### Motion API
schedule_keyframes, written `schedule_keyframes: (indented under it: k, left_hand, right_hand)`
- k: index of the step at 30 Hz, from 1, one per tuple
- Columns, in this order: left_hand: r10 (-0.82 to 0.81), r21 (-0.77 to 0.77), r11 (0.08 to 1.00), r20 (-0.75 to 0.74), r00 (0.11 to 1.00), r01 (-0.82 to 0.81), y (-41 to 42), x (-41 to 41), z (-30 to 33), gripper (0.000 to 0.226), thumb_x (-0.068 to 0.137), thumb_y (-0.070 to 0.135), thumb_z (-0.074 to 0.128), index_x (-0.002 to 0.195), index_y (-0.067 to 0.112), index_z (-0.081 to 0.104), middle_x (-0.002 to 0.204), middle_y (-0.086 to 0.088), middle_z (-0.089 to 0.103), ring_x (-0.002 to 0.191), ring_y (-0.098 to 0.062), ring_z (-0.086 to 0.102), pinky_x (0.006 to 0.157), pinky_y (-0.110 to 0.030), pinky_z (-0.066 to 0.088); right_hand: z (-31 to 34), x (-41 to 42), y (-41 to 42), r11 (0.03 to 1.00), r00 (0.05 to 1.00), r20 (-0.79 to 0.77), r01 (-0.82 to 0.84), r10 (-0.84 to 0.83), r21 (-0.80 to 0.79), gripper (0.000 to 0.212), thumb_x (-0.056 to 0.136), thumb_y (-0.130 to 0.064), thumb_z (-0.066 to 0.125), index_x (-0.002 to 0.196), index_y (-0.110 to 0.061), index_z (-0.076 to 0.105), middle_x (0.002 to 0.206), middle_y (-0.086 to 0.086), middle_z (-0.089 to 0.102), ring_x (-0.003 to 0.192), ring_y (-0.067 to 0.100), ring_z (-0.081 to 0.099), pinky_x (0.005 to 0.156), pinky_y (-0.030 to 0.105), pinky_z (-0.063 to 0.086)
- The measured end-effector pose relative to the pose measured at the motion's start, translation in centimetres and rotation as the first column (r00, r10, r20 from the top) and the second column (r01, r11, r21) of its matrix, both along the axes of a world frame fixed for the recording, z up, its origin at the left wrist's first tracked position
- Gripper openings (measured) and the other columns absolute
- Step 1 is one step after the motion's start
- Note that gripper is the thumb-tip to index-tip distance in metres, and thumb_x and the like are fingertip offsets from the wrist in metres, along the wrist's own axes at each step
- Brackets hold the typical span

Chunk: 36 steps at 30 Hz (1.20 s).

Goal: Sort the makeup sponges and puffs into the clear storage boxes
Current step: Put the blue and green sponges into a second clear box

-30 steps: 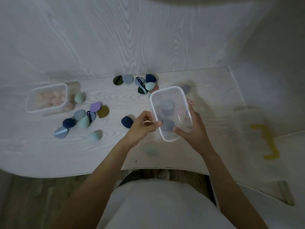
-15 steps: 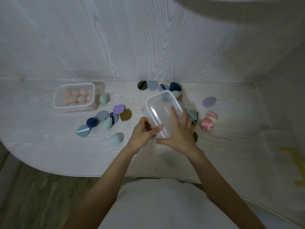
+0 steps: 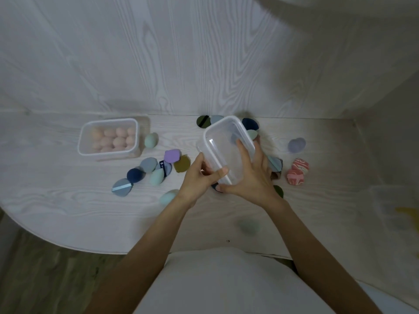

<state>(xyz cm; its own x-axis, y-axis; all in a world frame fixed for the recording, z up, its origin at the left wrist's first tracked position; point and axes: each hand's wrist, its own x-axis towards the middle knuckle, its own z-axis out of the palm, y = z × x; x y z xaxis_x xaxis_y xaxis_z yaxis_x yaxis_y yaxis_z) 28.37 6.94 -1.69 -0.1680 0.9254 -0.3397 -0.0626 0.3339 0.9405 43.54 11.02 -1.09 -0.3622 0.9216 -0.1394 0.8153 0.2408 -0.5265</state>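
1. Table (image 3: 68,211), pale wood grain, spanning the middle of the frame.
2. Clear box (image 3: 223,141), empty, tilted, held above the table at frame centre. Left hand (image 3: 199,177) grips its near end with curled fingers; right hand (image 3: 251,180) lies on its side with fingers spread.
3. Second clear box (image 3: 132,141), middle left, holding peach sponges (image 3: 113,139).
4. Loose puffs and sponges, centre-left: purple puff (image 3: 171,155), navy sponge (image 3: 134,175), mint sponge (image 3: 157,177).
5. Pink marbled sponges (image 3: 297,172), right.
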Motion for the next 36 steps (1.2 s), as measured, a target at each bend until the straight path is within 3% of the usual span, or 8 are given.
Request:
schedule_keyframes:
  k: [7,11,14,21,25,29,32,36]
  left_hand:
    - [0.058,0.031,0.998,0.032,0.998,-0.059,0.4,-1.0,0.4,0.039,0.077,0.015,0.074,0.108,0.005,0.053,0.100,-0.023,0.056,0.093,-0.029,0.061,0.081,-0.043,0.056]
    - [0.101,0.053,0.993,0.141,0.985,-0.109,0.8,-3.7,0.7,0.030,0.078,0.014,0.071,0.092,-0.003,0.051,0.095,-0.015,0.058,0.091,-0.030,0.058,0.082,-0.045,0.048]
    - [-0.003,0.060,0.998,0.130,0.992,-0.005,1.1,-4.8,1.6,0.024,0.084,0.013,0.066,0.101,0.000,0.055,0.095,-0.014,0.061,0.090,-0.025,0.060,0.081,-0.042,0.051]
    - [0.163,-0.055,0.986,0.245,0.956,-0.155,1.3,-4.4,1.9,0.046,0.099,0.043,0.029,0.116,0.013,0.058,0.108,-0.014,0.063,0.100,-0.027,0.061,0.090,-0.047,0.051]
    - [0.310,-0.042,0.949,0.277,0.909,-0.311,1.1,-5.7,1.1,0.026,0.096,0.021,0.047,0.122,0.022,0.051,0.086,-0.010,0.049,0.080,-0.023,0.051,0.073,-0.041,0.058]
    - [0.320,-0.182,0.940,0.177,0.931,-0.289,1.2,-6.4,1.0,0.048,0.086,0.036,0.062,0.127,0.017,0.045,0.113,-0.002,0.056,0.095,-0.014,0.060,0.068,-0.030,0.057]
    - [0.325,-0.188,0.933,0.077,0.942,-0.307,1.0,-7.3,0.3,0.035,0.088,0.018,0.061,0.119,0.019,0.046,0.116,-0.005,0.056,0.090,-0.014,0.059,0.064,-0.026,0.054]
    - [0.421,-0.134,0.904,0.112,0.900,-0.406,0.9,-8.3,-0.3,0.044,0.084,0.001,0.061,0.119,0.021,0.041,0.104,0.003,0.054,0.085,-0.010,0.057,0.051,-0.015,0.050]
  right_hand:
    - [0.6,-1.2,1.2,0.998,0.999,-0.012,-0.030,0.031,0.062,0.129,0.042,-0.075,0.073,0.138,-0.049,-0.010,0.148,0.001,-0.002,0.132,0.031,0.015,0.101,0.057,0.033]
    - [0.7,-0.8,2.1,0.973,0.858,-0.503,-0.019,-0.103,-0.231,0.112,0.062,-0.050,0.080,0.141,-0.047,0.000,0.145,-0.006,0.029,0.129,0.012,0.034,0.104,0.041,0.036]
    - [0.7,-0.7,2.5,0.977,0.808,-0.575,0.000,-0.126,-0.215,0.093,0.070,-0.049,0.075,0.142,-0.039,0.018,0.139,-0.009,0.039,0.124,0.008,0.043,0.103,0.044,0.042]
    - [1.1,-0.1,2.4,0.953,0.920,-0.322,-0.275,0.222,-0.128,0.106,0.060,-0.044,0.083,0.139,-0.051,0.014,0.150,-0.021,-0.007,0.134,0.000,0.008,0.109,0.031,0.022]
    - [1.0,-1.0,3.1,0.989,0.868,-0.484,-0.146,0.108,-0.041,0.065,0.072,-0.054,0.065,0.131,-0.046,0.039,0.149,-0.008,0.026,0.133,0.010,0.030,0.103,0.031,0.038]
    - [1.0,-2.1,4.2,0.977,0.803,-0.586,-0.196,0.111,-0.084,0.047,0.083,-0.062,0.049,0.127,-0.054,0.037,0.137,-0.021,0.042,0.129,0.009,0.042,0.099,0.029,0.043]
    - [1.5,-3.8,5.1,0.981,0.704,-0.707,-0.082,-0.067,-0.174,0.044,0.096,-0.044,0.033,0.135,-0.025,0.041,0.125,0.000,0.056,0.102,-0.004,0.059,0.082,0.012,0.048]
    - [2.5,-6.1,7.4,0.958,0.647,-0.714,0.100,-0.268,-0.268,0.035,0.101,-0.034,0.027,0.118,-0.009,0.046,0.105,0.014,0.065,0.089,0.021,0.067,0.071,0.032,0.058]
